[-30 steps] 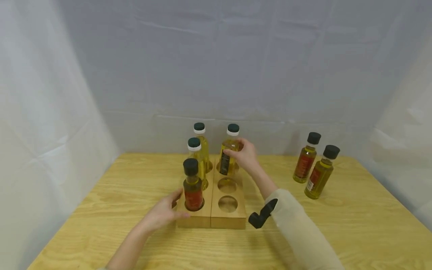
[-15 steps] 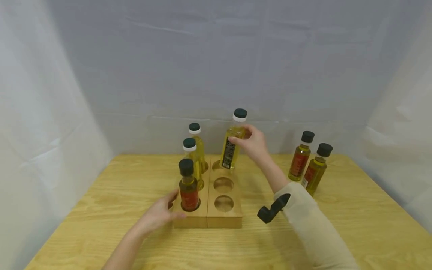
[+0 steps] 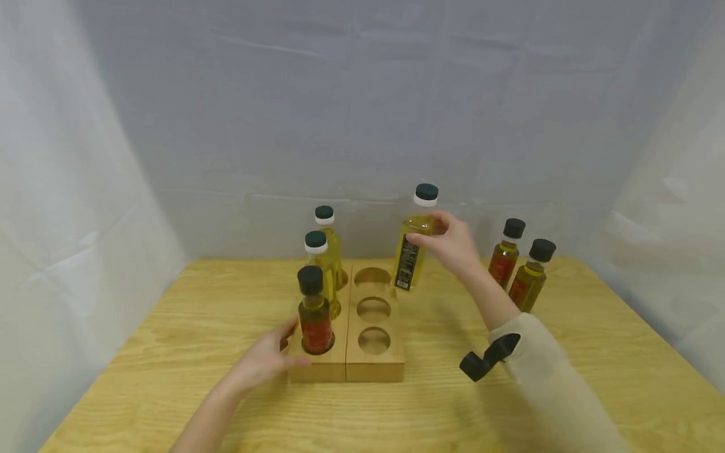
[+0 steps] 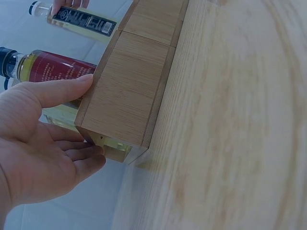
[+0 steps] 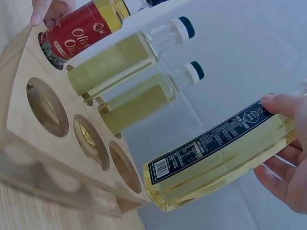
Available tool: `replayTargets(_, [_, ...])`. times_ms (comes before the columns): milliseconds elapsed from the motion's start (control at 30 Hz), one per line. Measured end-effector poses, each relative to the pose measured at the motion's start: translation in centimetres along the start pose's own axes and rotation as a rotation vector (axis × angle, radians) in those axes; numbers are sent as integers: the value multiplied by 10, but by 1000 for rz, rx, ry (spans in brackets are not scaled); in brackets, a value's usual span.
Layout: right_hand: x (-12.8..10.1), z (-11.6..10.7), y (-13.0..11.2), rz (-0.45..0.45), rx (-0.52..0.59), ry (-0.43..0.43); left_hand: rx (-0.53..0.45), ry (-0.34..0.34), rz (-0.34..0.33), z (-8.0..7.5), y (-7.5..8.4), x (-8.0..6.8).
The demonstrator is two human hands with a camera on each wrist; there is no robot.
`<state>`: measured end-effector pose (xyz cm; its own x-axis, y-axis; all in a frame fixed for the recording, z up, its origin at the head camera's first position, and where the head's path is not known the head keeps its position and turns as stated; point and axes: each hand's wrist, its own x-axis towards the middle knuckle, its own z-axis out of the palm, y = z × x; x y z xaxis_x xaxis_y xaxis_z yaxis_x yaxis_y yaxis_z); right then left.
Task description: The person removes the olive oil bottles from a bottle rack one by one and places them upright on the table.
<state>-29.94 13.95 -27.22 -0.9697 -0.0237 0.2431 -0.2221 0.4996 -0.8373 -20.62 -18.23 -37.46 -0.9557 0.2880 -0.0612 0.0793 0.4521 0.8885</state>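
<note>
My right hand (image 3: 450, 242) pinches a clear bottle of pale yellow oil (image 5: 216, 153), with a dark green cap and a black label, near its shoulder. Slightly tilted, the bottle hangs off the far right side of the wooden bottle rack (image 3: 375, 372), its base out of the holes. My left hand (image 4: 43, 139) holds the rack's near left corner, thumb against the front edge and fingers at the side. Beside that thumb a red-labelled olive oil bottle (image 3: 316, 330) with a black cap stands in the front left hole. Behind it, two green-capped oil bottles (image 3: 334, 245) fill the left row.
Three round holes in the rack's right row (image 3: 374, 340) hold nothing. Two red-labelled, black-capped bottles (image 3: 527, 286) stand on the wooden table (image 3: 141, 352) at the right, partly behind the right forearm. A pale sheet (image 3: 362, 113) hangs behind the table.
My right hand has lifted the black-labelled oil bottle out of the far right hole and moved it to the right. The left hand stays at the rack's corner.
</note>
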Motion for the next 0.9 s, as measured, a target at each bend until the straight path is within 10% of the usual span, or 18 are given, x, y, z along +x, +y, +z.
replayTargets(900, [-58, -73, 46, 38, -173, 13, 18, -10, -26, -2, 2, -4])
